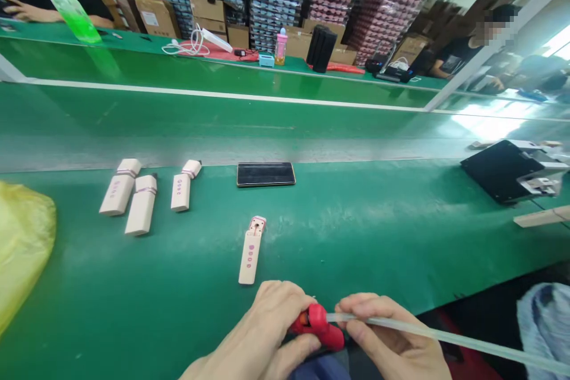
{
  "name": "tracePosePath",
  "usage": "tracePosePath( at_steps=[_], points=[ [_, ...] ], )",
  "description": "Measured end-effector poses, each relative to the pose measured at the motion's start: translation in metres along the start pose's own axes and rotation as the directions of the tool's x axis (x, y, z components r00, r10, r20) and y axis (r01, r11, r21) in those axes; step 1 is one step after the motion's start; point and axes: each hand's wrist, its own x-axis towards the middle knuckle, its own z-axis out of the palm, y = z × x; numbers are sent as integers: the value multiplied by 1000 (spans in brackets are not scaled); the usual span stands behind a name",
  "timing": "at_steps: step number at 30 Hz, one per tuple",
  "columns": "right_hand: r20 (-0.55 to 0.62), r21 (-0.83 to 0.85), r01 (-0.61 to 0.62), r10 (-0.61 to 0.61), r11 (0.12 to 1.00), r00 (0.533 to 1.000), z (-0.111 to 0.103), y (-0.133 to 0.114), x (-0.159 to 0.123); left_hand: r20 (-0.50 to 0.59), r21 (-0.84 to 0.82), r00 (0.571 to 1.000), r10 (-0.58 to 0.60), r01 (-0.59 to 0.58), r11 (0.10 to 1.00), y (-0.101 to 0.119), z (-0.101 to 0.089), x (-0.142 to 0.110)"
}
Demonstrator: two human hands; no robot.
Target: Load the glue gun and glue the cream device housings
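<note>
My left hand (262, 335) is closed around a small red glue gun (318, 325) at the near table edge. My right hand (387, 338) pinches a long translucent glue stick (445, 339) whose end meets the back of the red tool. Just beyond my hands a cream device (250, 250) with pink buttons lies on the green table, its top end uncovered. Three more cream devices (141, 196) lie in a row to the left.
A black phone (266, 174) lies flat behind the devices. A yellow bag (22, 243) sits at the left edge, a black box (507, 169) at the right. A green conveyor belt (222, 124) runs beyond. Other people sit at the far bench among stacked boxes.
</note>
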Motion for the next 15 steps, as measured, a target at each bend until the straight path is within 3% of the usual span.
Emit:
tracePosePath(
  at_steps=[5, 12, 15],
  points=[
    [48, -191, 204, -198, 960, 979, -10, 13, 0, 2, -4, 999, 35, -35, 999, 0, 8, 4],
    [-27, -130, 157, -161, 979, 987, 1, 26, -4, -44, 38, 995, 88, -86, 996, -1, 19, 3],
    [13, -122, 160, -159, 980, 987, -3, 26, 0, -65, 26, 994, 84, -82, 996, 2, 19, 6]
  ],
)
